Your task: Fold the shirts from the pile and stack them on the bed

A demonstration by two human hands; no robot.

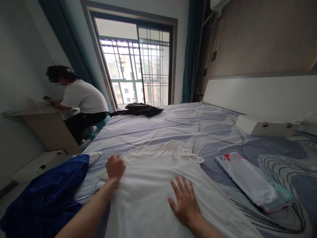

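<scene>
A white T-shirt point(151, 178) with a small yellow mark on the chest lies spread flat on the bed point(193, 125) in front of me. My left hand point(115, 167) is closed on the shirt's left edge near the sleeve, fingers curled into the fabric. On the shirt's lower middle my right hand point(185, 201) lies flat with the fingers spread, pressing the cloth down.
A blue garment point(47, 195) is heaped at the bed's left edge. Folded white clothes point(250, 181) lie to the right, a black garment point(140, 109) at the far side by the window. A white box point(264, 127) sits near the headboard. Another person point(79, 102) sits at a desk on the left.
</scene>
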